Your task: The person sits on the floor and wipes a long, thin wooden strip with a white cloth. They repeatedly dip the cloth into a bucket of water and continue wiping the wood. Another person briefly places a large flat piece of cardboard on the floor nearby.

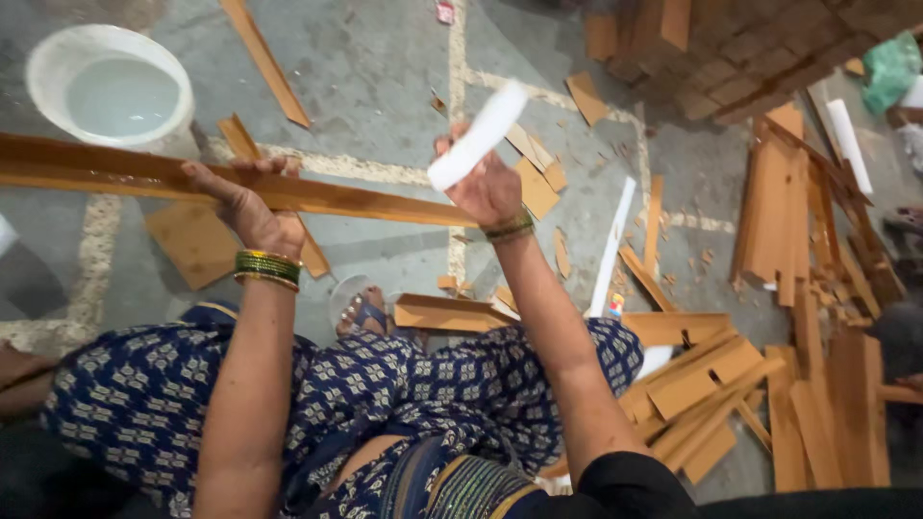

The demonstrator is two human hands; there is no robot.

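Across the middle of the view, a long wooden strip [240, 185] runs level from the left edge to the right hand [488, 187]. The left hand [245, 202] is closed over the strip from above, fingers curled round its far edge. The right hand meets the strip's end and is wrapped tight around a white roll [478, 135] that slants up to the right. Green and gold bangles [266, 267] sit on the left wrist. Below lies the person's blue patterned dress [317, 394]. A white bucket [109, 86] of water stands on the grey floor [385, 67] at upper left, and wood offcuts [769, 375] lie heaped on the right.
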